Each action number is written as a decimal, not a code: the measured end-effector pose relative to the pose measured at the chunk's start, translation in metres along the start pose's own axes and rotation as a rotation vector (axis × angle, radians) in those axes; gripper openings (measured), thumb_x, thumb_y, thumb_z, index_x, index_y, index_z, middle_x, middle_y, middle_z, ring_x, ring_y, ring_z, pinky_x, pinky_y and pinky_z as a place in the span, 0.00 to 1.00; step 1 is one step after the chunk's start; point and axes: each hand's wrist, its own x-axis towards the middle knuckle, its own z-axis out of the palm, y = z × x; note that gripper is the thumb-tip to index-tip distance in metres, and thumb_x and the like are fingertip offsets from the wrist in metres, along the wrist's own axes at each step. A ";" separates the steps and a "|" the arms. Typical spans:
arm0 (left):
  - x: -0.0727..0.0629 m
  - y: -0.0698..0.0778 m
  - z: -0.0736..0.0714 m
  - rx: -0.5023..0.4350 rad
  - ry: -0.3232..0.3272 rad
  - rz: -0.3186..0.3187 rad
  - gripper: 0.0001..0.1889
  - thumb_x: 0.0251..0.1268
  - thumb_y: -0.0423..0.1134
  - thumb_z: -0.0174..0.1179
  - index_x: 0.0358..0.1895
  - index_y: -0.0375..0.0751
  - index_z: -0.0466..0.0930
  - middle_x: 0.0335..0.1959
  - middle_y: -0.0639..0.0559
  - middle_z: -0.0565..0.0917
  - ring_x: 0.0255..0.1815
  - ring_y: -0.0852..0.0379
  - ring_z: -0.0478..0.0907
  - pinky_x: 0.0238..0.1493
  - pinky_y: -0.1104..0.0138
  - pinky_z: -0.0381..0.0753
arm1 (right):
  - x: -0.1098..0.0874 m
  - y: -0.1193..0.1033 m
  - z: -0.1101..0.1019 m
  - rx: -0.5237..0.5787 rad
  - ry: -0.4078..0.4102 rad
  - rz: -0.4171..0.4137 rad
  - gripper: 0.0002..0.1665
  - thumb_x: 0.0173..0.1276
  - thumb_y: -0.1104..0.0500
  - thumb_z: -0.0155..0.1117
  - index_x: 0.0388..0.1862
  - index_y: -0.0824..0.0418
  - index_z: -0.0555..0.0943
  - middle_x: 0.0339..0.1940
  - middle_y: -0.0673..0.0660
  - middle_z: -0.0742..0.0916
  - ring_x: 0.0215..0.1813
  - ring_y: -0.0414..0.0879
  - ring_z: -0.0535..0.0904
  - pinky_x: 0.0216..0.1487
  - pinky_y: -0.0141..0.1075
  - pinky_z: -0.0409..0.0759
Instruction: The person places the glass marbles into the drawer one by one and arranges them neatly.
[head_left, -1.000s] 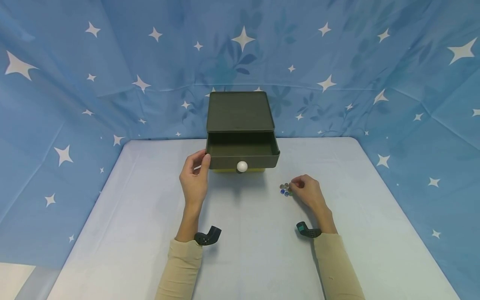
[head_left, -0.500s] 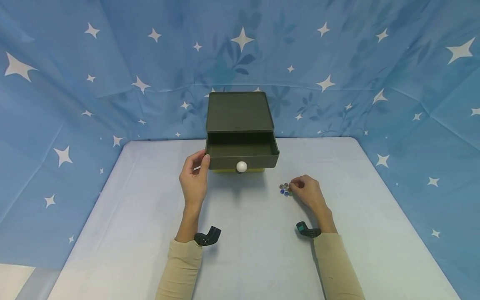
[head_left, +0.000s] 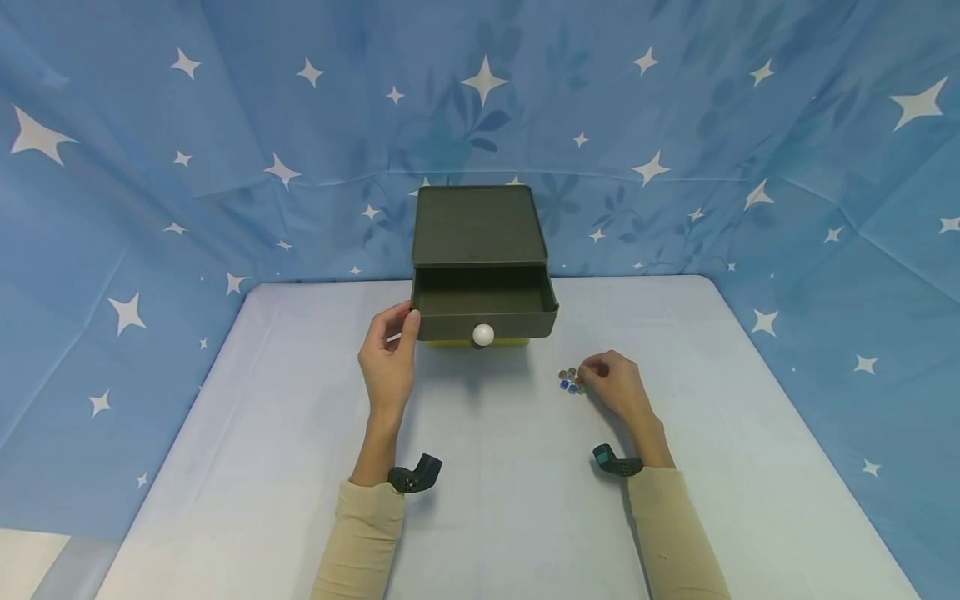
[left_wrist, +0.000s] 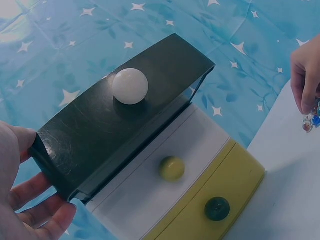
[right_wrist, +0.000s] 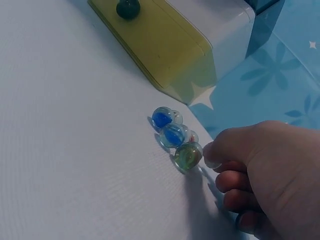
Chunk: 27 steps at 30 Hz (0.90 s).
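Observation:
My left hand (head_left: 387, 360) grips the left front corner of the dark green top drawer (left_wrist: 95, 135), thumb at the front and the other fingers around its side. The drawer is pulled out of the small chest (head_left: 480, 225) and bears a white round knob (head_left: 483, 335). On the table to the right lies a tight cluster of glass marbles, among them a blue marble (right_wrist: 172, 135) and a green one (right_wrist: 188, 156). At the cluster's right edge my right hand (head_left: 617, 383) has its fingers curled, thumb and index finger pinching a clear marble (right_wrist: 213, 163), mostly covered.
Under the green drawer, the chest has a white drawer with a yellow knob (left_wrist: 172, 168) and a yellow drawer with a green knob (left_wrist: 217, 208), both pushed in. A blue star-patterned cloth (head_left: 300, 108) hangs behind the white table (head_left: 480, 483).

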 end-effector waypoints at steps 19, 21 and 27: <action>0.000 -0.001 0.000 0.006 0.006 0.011 0.14 0.70 0.35 0.62 0.54 0.30 0.81 0.48 0.34 0.84 0.45 0.66 0.78 0.45 0.72 0.78 | 0.001 -0.021 -0.009 0.026 0.143 -0.062 0.13 0.71 0.56 0.63 0.45 0.66 0.84 0.35 0.59 0.83 0.39 0.51 0.77 0.41 0.38 0.75; 0.000 -0.001 0.000 0.003 0.007 0.013 0.14 0.70 0.35 0.62 0.54 0.30 0.81 0.48 0.34 0.84 0.45 0.66 0.78 0.44 0.72 0.78 | 0.000 -0.025 -0.011 0.025 0.161 -0.071 0.13 0.71 0.56 0.63 0.45 0.65 0.85 0.35 0.59 0.83 0.39 0.51 0.77 0.40 0.37 0.74; 0.000 -0.001 0.000 -0.003 0.008 0.014 0.14 0.70 0.34 0.62 0.54 0.30 0.81 0.48 0.34 0.84 0.45 0.66 0.79 0.44 0.71 0.79 | -0.002 -0.034 -0.014 0.022 0.203 -0.106 0.13 0.71 0.56 0.63 0.44 0.64 0.85 0.33 0.58 0.83 0.37 0.50 0.76 0.37 0.35 0.74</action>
